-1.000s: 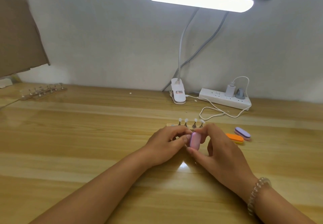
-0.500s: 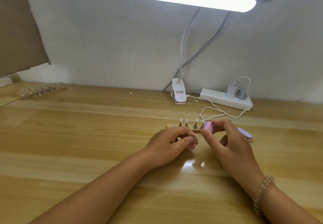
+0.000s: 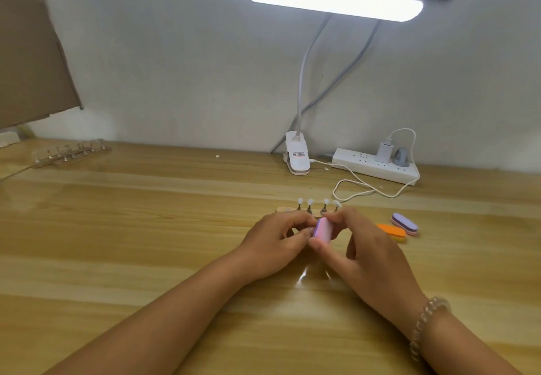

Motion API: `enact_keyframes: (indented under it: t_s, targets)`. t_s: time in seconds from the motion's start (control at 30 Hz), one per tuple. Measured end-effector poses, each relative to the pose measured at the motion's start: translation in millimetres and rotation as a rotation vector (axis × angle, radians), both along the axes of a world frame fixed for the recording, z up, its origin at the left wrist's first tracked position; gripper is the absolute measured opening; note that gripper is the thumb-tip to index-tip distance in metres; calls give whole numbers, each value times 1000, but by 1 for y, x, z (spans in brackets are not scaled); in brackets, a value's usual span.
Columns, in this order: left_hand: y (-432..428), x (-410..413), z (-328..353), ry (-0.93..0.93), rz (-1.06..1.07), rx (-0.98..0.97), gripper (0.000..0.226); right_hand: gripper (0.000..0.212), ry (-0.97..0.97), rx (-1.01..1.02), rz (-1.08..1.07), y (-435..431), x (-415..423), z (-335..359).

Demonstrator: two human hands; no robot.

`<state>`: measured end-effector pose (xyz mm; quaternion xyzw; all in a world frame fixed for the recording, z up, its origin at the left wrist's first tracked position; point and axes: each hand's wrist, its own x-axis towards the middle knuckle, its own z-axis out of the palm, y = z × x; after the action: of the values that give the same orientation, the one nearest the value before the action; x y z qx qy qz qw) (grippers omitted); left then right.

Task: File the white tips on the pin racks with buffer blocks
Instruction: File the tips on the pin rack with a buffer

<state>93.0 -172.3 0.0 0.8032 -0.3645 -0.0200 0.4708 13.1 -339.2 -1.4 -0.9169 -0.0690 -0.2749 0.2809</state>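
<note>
Buffer block (image 3: 322,229) between both hands (image 3: 366,253)

The left hand (image 3: 272,243) covers most of the pin rack (image 3: 283,209), and its own grip is hidden.

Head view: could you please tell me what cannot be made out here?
- Near pin rack: mostly behind the left hand and right hand.
- What the left hand pinches, if anything: hidden by its fingers and the buffer block.
- Far pin racks: too small to see tips.

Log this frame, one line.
right hand grips pink buffer block | left hand against block, hold unclear | pin rack behind hands
</note>
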Motion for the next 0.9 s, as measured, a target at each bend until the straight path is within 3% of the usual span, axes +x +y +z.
enact_keyframes:
  t_s: [0.1, 0.17, 0.33, 0.47, 0.53, 0.67, 0.77, 0.9]
  targets:
    - [0, -1, 1, 6, -12, -54, 18, 26, 8, 102, -76, -7, 4, 2]
    - [-1, -1, 1, 13, -9, -66, 18, 33, -62, 119, -85, -8, 3, 2]
    - [-1, 1, -2, 16, 1, -26, 21, 38, -35, -78, 11, 5, -2, 2]
    - [-1, 0, 0, 23, 3, -72, 19, 31, -17, 89, -77, -6, 5, 1]
    - [-1, -1, 0, 26, 0, -72, 19, 38, -79, 138, -77, -8, 4, 3]
    - [0, 2, -1, 29, 8, -61, 24, 38, -33, -20, 10, 0, 1, 1]
    - [0, 2, -3, 28, 23, -106, 23, 29, 15, 73, -61, -8, 6, 1]
    - [0, 1, -3, 49, 23, -135, 24, 38, -83, 102, -23, -6, 1, 4]
